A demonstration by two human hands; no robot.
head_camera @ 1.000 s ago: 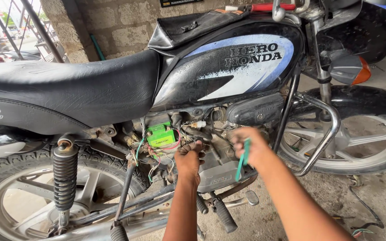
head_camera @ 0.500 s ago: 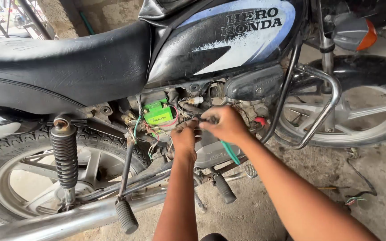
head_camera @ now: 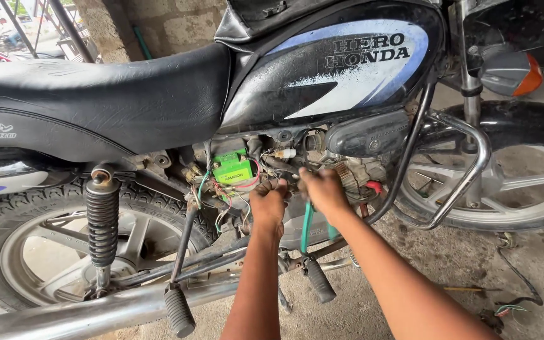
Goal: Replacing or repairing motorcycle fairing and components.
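Green rectangular label (head_camera: 233, 170) under seat; white lettering decal (head_camera: 368, 51) on tank

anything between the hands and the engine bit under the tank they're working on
Nothing visible stands between them. The left hand and the right hand, which holds a green-handled tool, are both already at the engine parts beside the green battery.

— How many hands are at the engine?
— Two: the left hand (head_camera: 268, 203) and the right hand (head_camera: 322, 189), side by side.
— Tools?
— One green-handled tool (head_camera: 307, 226), hanging below the right hand.
— Green boxes?
— One green box (head_camera: 233, 169), just up and left of the left hand.
— Wheels?
— Two: a rear wheel (head_camera: 39, 252) far left of the hands, a front wheel (head_camera: 524, 189) to their right.
— Shock absorbers?
— One coil shock absorber (head_camera: 102, 230), left of the hands.
— Footpegs?
— Two footpegs (head_camera: 179, 311) below the hands.
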